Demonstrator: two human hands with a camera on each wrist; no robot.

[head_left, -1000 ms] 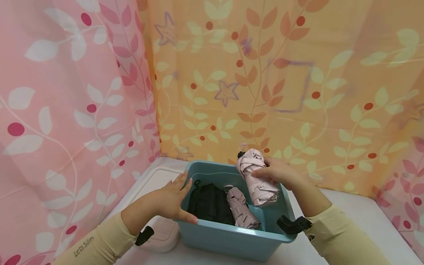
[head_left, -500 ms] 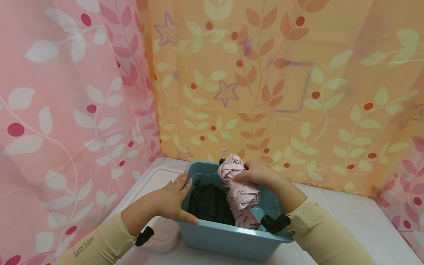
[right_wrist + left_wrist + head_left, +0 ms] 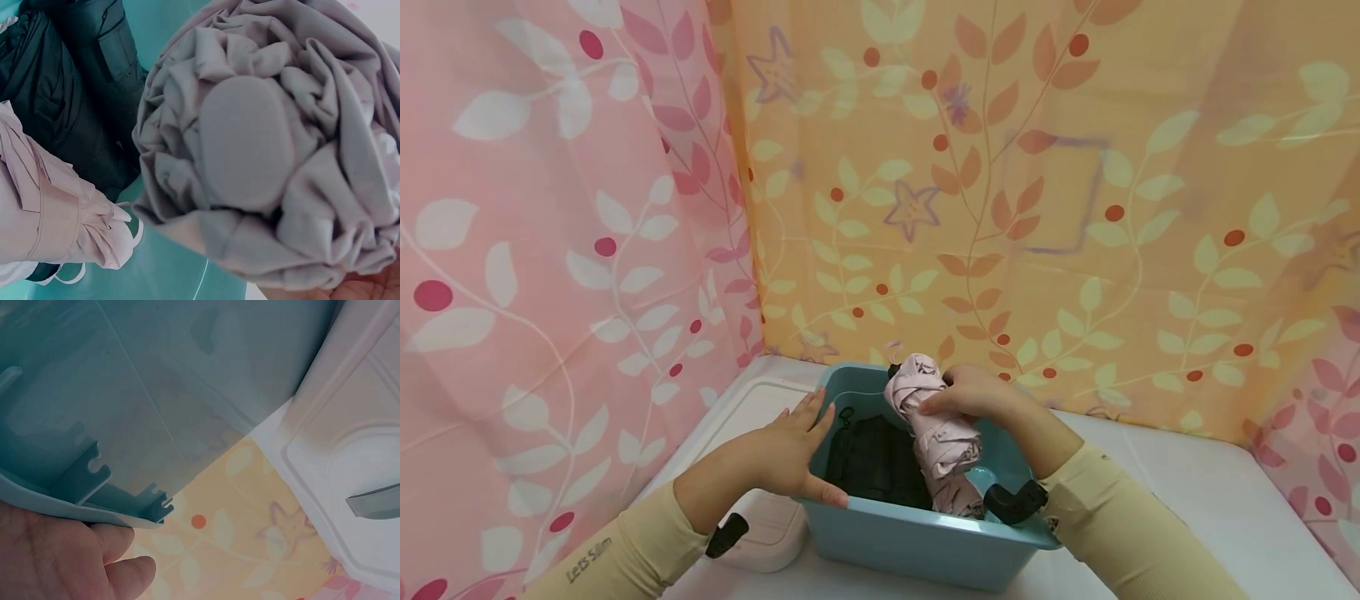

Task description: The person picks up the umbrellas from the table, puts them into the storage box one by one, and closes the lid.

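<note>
A folded pale pink umbrella (image 3: 936, 433) is held over a blue plastic bin (image 3: 917, 546), gripped from the right by my right hand (image 3: 977, 393). It leans, with its black-tipped end at the far left. In the right wrist view, its round end (image 3: 247, 144) fills much of the picture. Inside the bin lie black folded umbrellas (image 3: 81, 75) and another pink umbrella (image 3: 56, 206), partly covered in the head view. My left hand (image 3: 786, 450) rests with spread fingers on the bin's left rim, thumb along the front corner. The left wrist view shows this hand (image 3: 56, 556) against the rim.
A white lid-like piece (image 3: 767, 533) with a raised edge lies left of the bin on the white tabletop (image 3: 1150, 483). A pink patterned curtain (image 3: 550, 292) hangs at the left, an orange one (image 3: 1037, 208) behind.
My right hand has carried the pink umbrella leftward and slightly down, over the other pink one in the bin. My left hand has stayed on the rim.
</note>
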